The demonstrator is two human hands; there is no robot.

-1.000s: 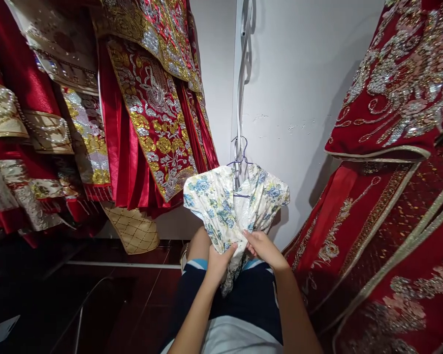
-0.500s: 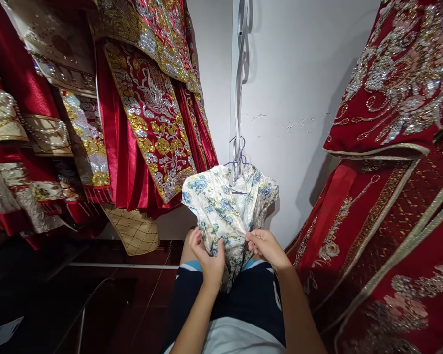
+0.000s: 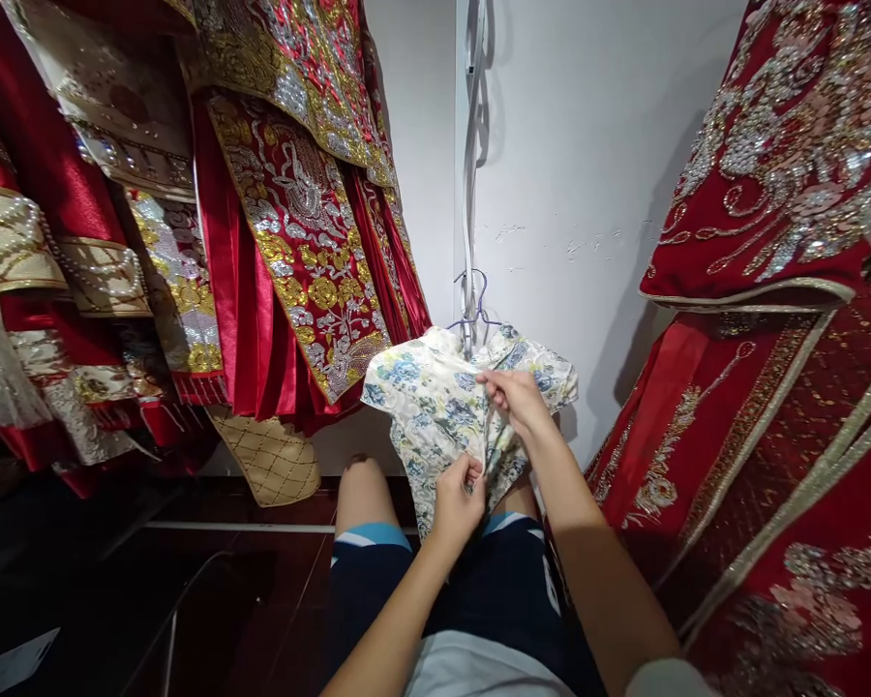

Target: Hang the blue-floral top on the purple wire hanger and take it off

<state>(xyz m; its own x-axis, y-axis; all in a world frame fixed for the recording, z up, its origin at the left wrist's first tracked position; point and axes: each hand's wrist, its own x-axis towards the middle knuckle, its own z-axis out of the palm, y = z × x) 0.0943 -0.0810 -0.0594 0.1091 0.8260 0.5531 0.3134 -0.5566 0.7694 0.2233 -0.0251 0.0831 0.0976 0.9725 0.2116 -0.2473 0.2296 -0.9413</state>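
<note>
A small cream dress with blue flowers (image 3: 425,407) hangs on a thin wire hanger (image 3: 471,308) from a white strap against the wall. My left hand (image 3: 456,501) pinches the dress fabric low at its middle, fingers closed on it. My right hand (image 3: 514,395) is higher up, fingers pinched on the front of the dress near the collar. My knees in dark shorts show below the dress.
Red garments with gold and silver embroidery (image 3: 297,213) hang close on the left. More red sequined garments (image 3: 776,319) crowd the right side. A white wall (image 3: 573,174) is behind the dress. The floor (image 3: 210,590) is dark red-brown.
My right hand has moved up from the dress's waist to near its collar. My left hand shifted right to the middle of the dress, and the bunched fabric has spread out flatter.
</note>
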